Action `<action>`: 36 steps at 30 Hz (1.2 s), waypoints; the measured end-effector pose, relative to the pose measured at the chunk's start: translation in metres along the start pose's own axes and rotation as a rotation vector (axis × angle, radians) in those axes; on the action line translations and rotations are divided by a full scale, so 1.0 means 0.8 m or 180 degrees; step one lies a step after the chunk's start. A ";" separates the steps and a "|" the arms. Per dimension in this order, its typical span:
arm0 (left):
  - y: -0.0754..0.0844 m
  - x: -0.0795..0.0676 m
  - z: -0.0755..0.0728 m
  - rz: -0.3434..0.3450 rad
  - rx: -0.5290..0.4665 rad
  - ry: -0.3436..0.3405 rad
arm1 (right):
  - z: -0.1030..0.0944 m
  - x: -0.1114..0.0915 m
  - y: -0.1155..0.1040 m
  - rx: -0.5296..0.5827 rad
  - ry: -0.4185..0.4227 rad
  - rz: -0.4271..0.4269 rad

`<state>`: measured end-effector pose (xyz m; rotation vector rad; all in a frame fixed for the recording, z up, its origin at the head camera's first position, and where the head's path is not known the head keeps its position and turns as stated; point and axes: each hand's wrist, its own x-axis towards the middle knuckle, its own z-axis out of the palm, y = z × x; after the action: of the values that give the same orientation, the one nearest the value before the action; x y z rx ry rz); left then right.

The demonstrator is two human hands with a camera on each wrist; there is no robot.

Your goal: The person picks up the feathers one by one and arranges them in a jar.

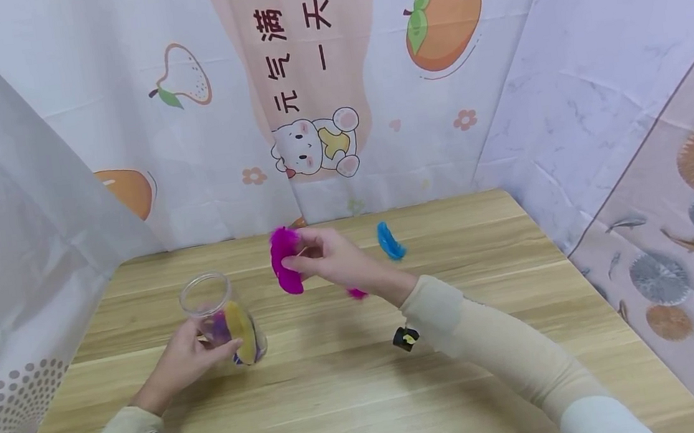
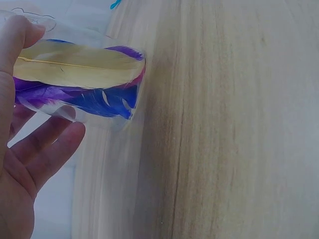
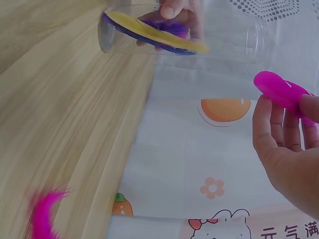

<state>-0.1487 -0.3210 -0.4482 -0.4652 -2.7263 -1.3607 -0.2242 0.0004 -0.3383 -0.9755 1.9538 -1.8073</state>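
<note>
My left hand (image 1: 184, 361) grips a clear plastic jar (image 1: 205, 291), its round mouth tilted up toward the left. Inside the jar lie a yellow feather (image 2: 75, 63), a blue feather (image 2: 107, 102) and purple ones, seen through the wall in both wrist views. Between thumb and fingers, my right hand (image 1: 339, 257) pinches a magenta feather (image 1: 286, 264), held above the table to the right of the jar's mouth. In the right wrist view this feather (image 3: 281, 90) stands just off the jar's open end.
A blue feather (image 1: 390, 241) lies on the wooden table (image 1: 320, 422) toward the back right. Another magenta feather (image 3: 44, 216) rests on the table, partly hidden under my right wrist in the head view. Printed curtains (image 1: 185, 171) hang behind the table and along both sides.
</note>
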 end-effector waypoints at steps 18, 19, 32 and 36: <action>-0.003 0.000 0.001 -0.0078 0.0072 0.0034 | 0.009 0.012 -0.014 0.0028 -0.0042 0.0106; -0.003 0.000 0.001 -0.0088 0.0081 0.0020 | 0.010 0.012 -0.016 0.0041 -0.0050 0.0109; 0.000 -0.001 0.000 -0.0075 0.0057 -0.0030 | 0.019 0.020 -0.022 0.0169 -0.0128 0.0104; 0.000 -0.001 0.000 -0.0066 0.0041 -0.0035 | 0.021 0.023 -0.023 0.0195 -0.0137 0.0095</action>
<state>-0.1482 -0.3215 -0.4481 -0.4461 -2.7544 -1.3487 -0.2218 -0.0238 -0.3193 -0.9531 1.8665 -1.8037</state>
